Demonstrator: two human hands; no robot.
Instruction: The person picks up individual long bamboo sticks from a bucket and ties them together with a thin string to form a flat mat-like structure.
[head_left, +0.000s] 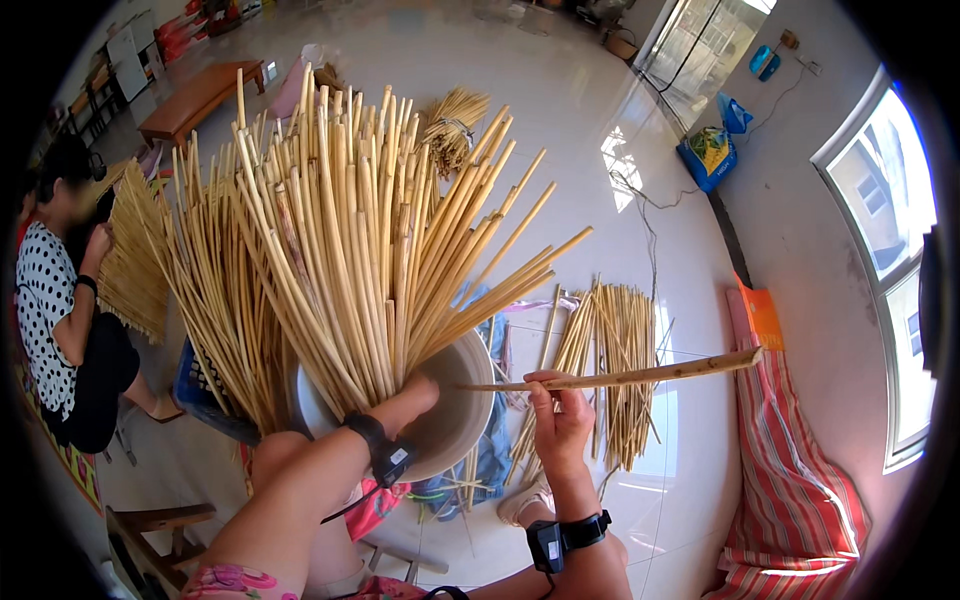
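Observation:
A tall pale bucket [466, 404] stands in front of me, filled with a thick sheaf of dry straw-coloured stalks [355, 230] that fan out upward. My left hand [420, 394] reaches inside the rim, against the lower part of the sheaf; its fingers are hidden there. To the right of the bucket, my right hand [562, 412] pinches one single stalk [660, 374] between thumb and fingers. That stalk lies nearly level, its thin end over the bucket and its thicker end pointing right. Both wrists wear black straps with small devices.
More stalks [625, 380] lie in a pile on the floor at right. A blue crate [205, 395] with upright stalks adjoins the bucket. At left a seated person [75, 300] holds a woven stalk panel [132, 262]. Behind are a tied bundle [452, 125] and a low wooden table [200, 100].

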